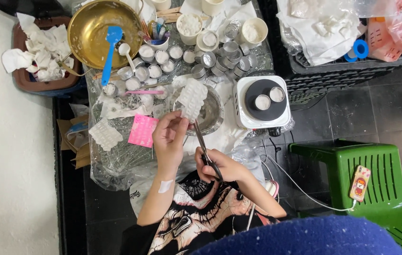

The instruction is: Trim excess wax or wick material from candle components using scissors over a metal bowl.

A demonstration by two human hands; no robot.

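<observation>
White mould (pixel 190 99) in left hand's (pixel 169 138) closed grip.

White slab (pixel 191 98) upright against scissors (pixel 204 148)

The right hand (pixel 222 165) closes round the scissors (pixel 205 151), so their handles are hidden in its grip. The left hand (pixel 170 137) covers the lower end of the white moulded sheet (pixel 190 99), and that sheet hides part of the metal bowl (pixel 212 115) just beyond both hands. Far above the left hand, the brass bowl (pixel 101 28) is cut by the top edge. Near the right hand, a blue cap (pixel 305 236) blocks the bottom of the view.
</observation>
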